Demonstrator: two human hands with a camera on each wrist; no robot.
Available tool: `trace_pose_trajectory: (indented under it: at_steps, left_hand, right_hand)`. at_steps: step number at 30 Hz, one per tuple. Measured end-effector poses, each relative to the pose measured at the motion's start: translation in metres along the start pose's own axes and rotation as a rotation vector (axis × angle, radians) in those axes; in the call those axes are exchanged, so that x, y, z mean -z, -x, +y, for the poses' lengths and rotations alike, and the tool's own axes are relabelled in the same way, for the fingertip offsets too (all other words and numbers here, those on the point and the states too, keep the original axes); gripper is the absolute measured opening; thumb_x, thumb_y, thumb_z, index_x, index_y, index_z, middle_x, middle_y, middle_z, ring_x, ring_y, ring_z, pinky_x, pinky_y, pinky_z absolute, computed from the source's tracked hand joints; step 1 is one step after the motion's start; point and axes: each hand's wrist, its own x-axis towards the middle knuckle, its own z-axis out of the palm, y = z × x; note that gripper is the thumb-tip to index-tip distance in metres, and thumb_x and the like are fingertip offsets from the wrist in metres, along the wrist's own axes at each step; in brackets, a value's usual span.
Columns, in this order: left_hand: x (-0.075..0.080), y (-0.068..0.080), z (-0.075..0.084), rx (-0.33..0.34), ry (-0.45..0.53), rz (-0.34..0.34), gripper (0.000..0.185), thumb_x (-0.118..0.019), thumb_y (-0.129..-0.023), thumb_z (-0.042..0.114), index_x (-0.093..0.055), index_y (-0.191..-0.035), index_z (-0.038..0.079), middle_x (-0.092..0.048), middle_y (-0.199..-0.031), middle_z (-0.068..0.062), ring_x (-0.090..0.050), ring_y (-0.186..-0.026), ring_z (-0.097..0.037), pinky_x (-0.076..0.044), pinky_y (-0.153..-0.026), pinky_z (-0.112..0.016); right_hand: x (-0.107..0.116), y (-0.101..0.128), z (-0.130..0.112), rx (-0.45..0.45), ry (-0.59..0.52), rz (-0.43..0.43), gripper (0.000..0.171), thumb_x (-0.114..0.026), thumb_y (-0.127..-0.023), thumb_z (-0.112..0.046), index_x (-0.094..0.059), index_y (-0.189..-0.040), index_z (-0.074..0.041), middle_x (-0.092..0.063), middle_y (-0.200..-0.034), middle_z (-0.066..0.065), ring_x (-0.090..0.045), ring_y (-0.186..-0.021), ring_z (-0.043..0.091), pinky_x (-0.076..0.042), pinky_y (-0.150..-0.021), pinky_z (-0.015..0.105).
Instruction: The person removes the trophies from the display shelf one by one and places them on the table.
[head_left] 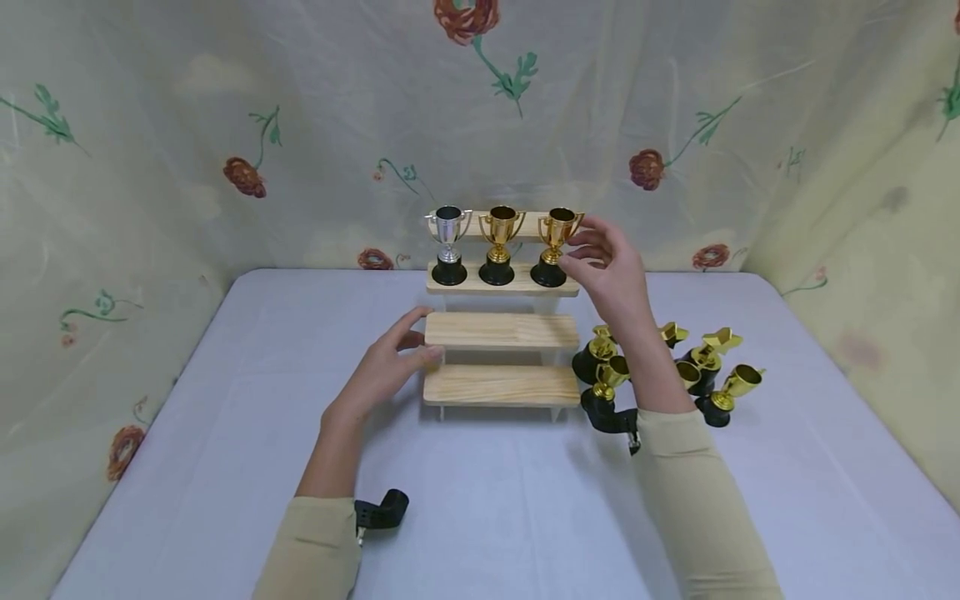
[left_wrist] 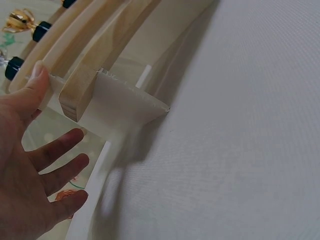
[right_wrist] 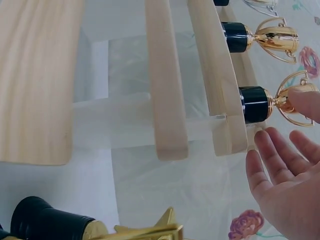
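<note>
A tiered wooden display stand [head_left: 501,385] with clear supports stands mid-table. Along one upper tier are a silver trophy cup [head_left: 448,227] and two gold ones, the middle gold cup [head_left: 500,227] and the right gold cup [head_left: 558,229], all upright on black bases. My right hand [head_left: 611,271] is at the right gold cup; its thumb overlaps the cup in the right wrist view, fingers loosely extended below the handle. My left hand [head_left: 382,367] steadies the stand's left end, its thumb [left_wrist: 36,82] against a shelf end and the other fingers spread.
Several gold trophies, including a star-topped trophy [head_left: 708,354] and a tilted-looking cup [head_left: 731,393], are grouped right of the stand, partly behind my right forearm. A white cloth covers the table [head_left: 480,517]. A flowered curtain [head_left: 330,150] hangs behind the stand.
</note>
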Motion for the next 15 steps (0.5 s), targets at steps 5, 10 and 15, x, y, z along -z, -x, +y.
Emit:
trace_pose_trajectory:
  at_steps: [5, 10, 15]
  left_hand:
    - [0.0, 0.0, 0.001, -0.002, -0.001, 0.002, 0.069, -0.073, -0.083, 0.056, -0.038, -0.143, 0.054, -0.055, -0.138, -0.001, -0.044, -0.139, -0.026, -0.039, -0.107, -0.063]
    - [-0.001, 0.0, 0.001, 0.01, 0.004, 0.004, 0.069, -0.073, -0.083, 0.056, -0.039, -0.142, 0.055, -0.054, -0.139, -0.002, -0.044, -0.14, -0.026, -0.038, -0.108, -0.063]
    - [0.0, 0.0, 0.0, 0.011, 0.004, 0.008, 0.071, -0.073, -0.082, 0.058, -0.038, -0.143, 0.054, -0.054, -0.139, -0.002, -0.044, -0.139, -0.026, -0.038, -0.108, -0.063]
  right_hand:
    - [0.0, -0.006, -0.004, -0.003, -0.028, -0.015, 0.06, -0.071, -0.092, -0.021, -0.045, -0.146, -0.017, -0.06, -0.123, 0.003, -0.056, -0.118, 0.021, -0.044, -0.098, 0.029]
    - [0.001, -0.011, -0.01, 0.003, -0.034, -0.036, 0.057, -0.071, -0.092, -0.02, -0.048, -0.144, -0.016, -0.061, -0.119, 0.001, -0.057, -0.113, 0.017, -0.047, -0.093, 0.026]
    - [0.001, -0.017, -0.017, 0.021, -0.016, -0.06, 0.055, -0.071, -0.092, -0.021, -0.05, -0.143, -0.019, -0.061, -0.113, -0.004, -0.056, -0.105, 0.01, -0.046, -0.093, 0.026]
